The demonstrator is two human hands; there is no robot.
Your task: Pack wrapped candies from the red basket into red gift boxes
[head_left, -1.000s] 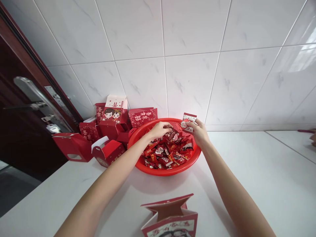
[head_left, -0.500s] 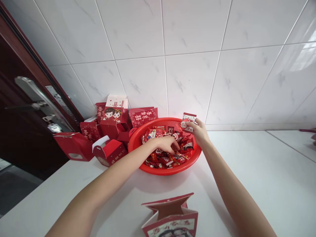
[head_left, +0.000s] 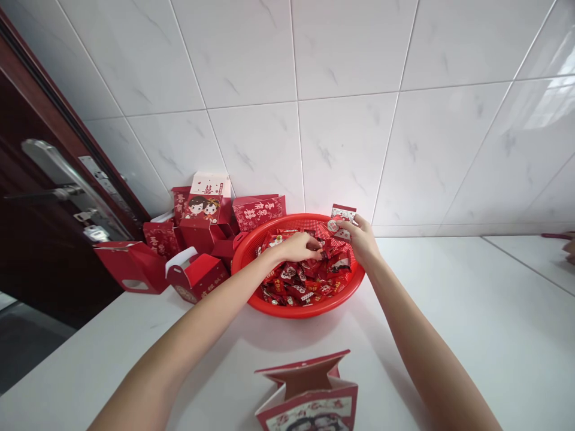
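A red plastic basket holds many red-wrapped sweets. My left hand reaches over the sweets, its fingers pinched together at a dark red wrapper near the middle of the basket; what lies between the fingertips is too small to make out. At the basket's back right rim, my right hand grips a small red and white packet with a round pink design. An open red paper box with a picture on its front stands nearest to me, its top gaping.
Several red gift boxes crowd the left of the basket, against the tiled wall. A dark door with a metal handle is at far left. Part of a person's hand shows at the far right edge of the white table.
My left hand has moved slightly up and back over the sweets, with its fingers drawn closer together. My right hand keeps the packet in nearly the same place.
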